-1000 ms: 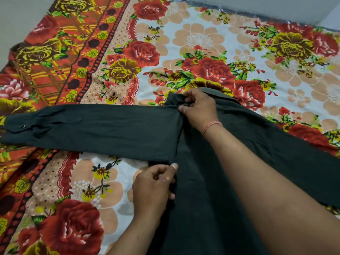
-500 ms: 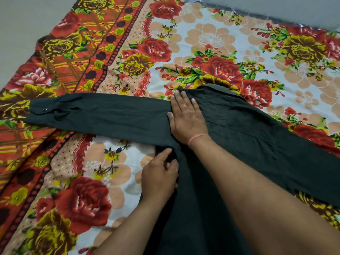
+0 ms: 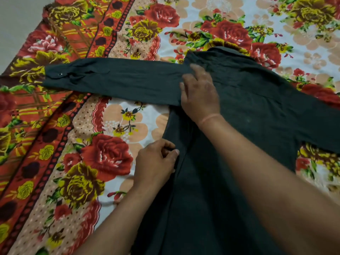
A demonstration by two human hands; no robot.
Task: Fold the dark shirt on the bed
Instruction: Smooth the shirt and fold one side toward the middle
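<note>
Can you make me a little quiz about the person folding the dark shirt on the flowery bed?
1. True or false: the dark shirt is already folded into a small square.
2. Which hand pinches the shirt's side edge? A) left hand B) right hand C) neither
3. Fill in: the long sleeve stretches out flat over the flowery ____.

Key
1. False. It lies spread out, with the sleeve out to the side.
2. A. The left hand grips the edge, and the right hand lies flat near the shoulder.
3. Bedsheet.
</note>
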